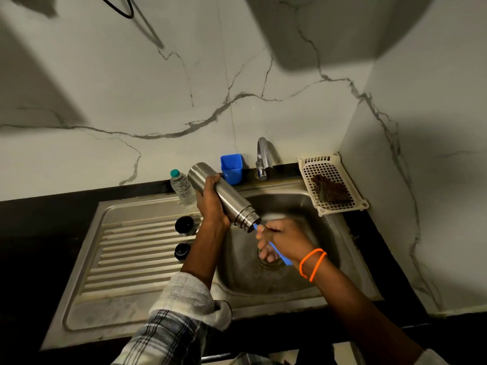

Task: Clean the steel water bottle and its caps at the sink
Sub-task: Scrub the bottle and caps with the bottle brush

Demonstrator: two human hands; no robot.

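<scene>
My left hand (210,204) grips the steel water bottle (229,198) around its middle and holds it tilted over the sink basin (324,233), open mouth pointing down to the right. My right hand (279,241) grips the blue handle of a bottle brush (280,255); its front end goes into the bottle's mouth, so the bristles are hidden. Two black caps lie on the drainboard to the left: the larger cap (185,225) farther back, the smaller cap (181,251) nearer me.
A tap (263,160) stands behind the basin, with no water seen running. A blue cup (232,168) and a clear plastic bottle (182,187) stand at the back edge. A white basket (332,184) with a scrubber sits at the right corner. The ribbed drainboard (126,259) lies left.
</scene>
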